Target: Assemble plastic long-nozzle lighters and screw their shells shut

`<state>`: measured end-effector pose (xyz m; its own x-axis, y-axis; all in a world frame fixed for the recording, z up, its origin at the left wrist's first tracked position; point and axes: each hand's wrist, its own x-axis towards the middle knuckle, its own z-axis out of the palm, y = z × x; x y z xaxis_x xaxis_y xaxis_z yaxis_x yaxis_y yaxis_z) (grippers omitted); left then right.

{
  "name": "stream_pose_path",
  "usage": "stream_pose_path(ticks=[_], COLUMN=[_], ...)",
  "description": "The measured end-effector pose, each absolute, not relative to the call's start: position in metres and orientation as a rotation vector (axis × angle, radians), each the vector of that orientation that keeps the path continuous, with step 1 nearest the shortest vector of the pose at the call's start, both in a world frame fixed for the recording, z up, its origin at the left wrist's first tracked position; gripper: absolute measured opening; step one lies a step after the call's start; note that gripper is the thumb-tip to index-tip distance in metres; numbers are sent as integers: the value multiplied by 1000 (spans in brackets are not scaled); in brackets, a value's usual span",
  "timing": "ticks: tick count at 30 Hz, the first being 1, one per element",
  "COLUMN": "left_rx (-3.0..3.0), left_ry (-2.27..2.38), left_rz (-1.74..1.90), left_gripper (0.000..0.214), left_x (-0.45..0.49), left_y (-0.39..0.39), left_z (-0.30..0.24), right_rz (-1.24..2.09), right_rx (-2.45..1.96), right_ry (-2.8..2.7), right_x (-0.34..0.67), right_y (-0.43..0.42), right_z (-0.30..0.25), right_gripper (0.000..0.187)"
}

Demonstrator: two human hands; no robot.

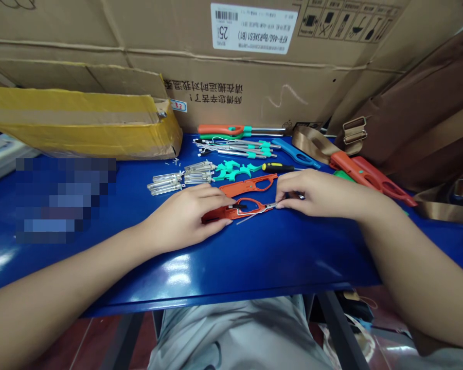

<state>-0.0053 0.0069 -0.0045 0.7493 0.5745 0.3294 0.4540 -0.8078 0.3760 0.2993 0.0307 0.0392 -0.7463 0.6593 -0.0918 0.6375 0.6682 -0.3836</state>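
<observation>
Lower centre of frame: bare front strip of blue desk (pixel 254 257). Just beyond, left hand (pixel 189 218) laid over rear of orange lighter shell (pixel 239 209), grip closed on it, pressing it flat against the desk, probably to stop sliding. At the shell's front end, right hand (pixel 316 195), grip narrow, fingertips pinched on thin metal tube (pixel 270 206), lying in line with the shell. Just behind: second orange shell (pixel 250 185), green triggers (pixel 231 171), metal clips (pixel 177 181), screwdriver (pixel 278 167), all within easy reach. Farther, upper centre: assembled lighters (pixel 235 131) lined up against cardboard boxes (pixel 254 77).
</observation>
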Motion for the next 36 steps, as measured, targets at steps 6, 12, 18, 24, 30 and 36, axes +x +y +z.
stream_pose_path(ticks=[6, 12, 18, 24, 30, 36], left_rx=[2688, 2683, 2679, 2687, 2679, 2641], left_ry=[806, 829, 813, 810, 791, 777], left_rz=[633, 599, 611, 622, 613, 596], left_gripper=[28, 27, 28, 26, 27, 25], left_x=[-6, -7, -6, -6, -5, -5], left_y=[6, 6, 6, 6, 6, 5], left_z=[-4, -5, -4, -4, -4, -6], right_rz=[694, 671, 641, 683, 882, 1102], right_rx=[-1105, -1071, -1134, -1174, -1229, -1465], right_ry=[-2805, -2813, -2807, -2767, -2649, -2490], right_x=[301, 299, 295, 293, 285, 279], right_y=[31, 31, 28, 27, 27, 31], right_z=[39, 39, 41, 40, 31, 31], right_gripper=[11, 13, 12, 24, 22, 26])
